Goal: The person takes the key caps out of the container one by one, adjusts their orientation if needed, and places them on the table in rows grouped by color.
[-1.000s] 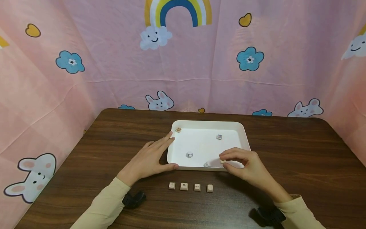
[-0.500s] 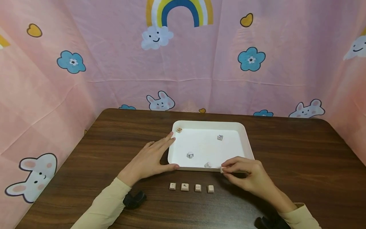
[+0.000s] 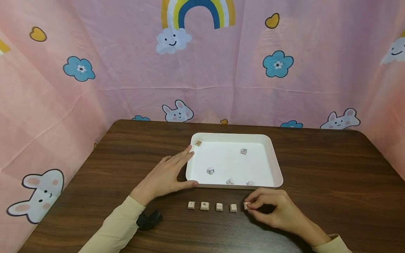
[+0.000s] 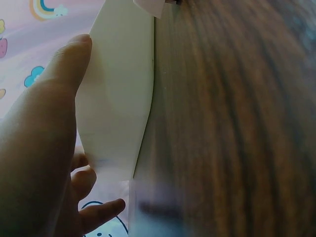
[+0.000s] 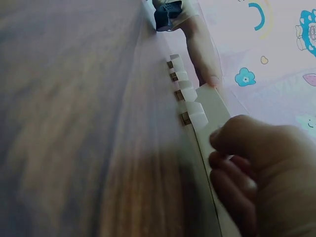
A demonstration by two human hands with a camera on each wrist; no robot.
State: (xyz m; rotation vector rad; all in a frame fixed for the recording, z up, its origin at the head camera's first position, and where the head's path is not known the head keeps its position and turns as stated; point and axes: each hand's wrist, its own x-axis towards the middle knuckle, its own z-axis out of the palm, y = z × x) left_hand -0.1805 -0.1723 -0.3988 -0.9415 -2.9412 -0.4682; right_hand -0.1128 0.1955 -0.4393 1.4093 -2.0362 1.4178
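Note:
Near the front right of the white tray (image 3: 277,175), my right hand (image 3: 278,211) pinches a cream keycap (image 3: 245,206) between thumb and fingers, down at table height. It is level with a row of several cream keycaps (image 3: 219,207) that stand on the table to its left. In the right wrist view that row (image 5: 186,94) runs along the tray's outer wall (image 5: 213,103). My left hand (image 3: 166,175) rests against the tray's left side, fingers extended along the rim and thumb at the near left corner. The left wrist view shows the thumb (image 4: 69,64) against the tray wall (image 4: 118,89).
Inside the tray lie several scattered keycaps, among them a tan one (image 3: 198,143) in the far left corner and a grey-white one (image 3: 243,151) farther right. The dark wooden table (image 3: 332,168) ends at a pink patterned curtain (image 3: 221,70) behind.
My right hand has brought the keycap from over the tray's front edge down toward me, to the right end of the row. My left hand has stayed on the tray.

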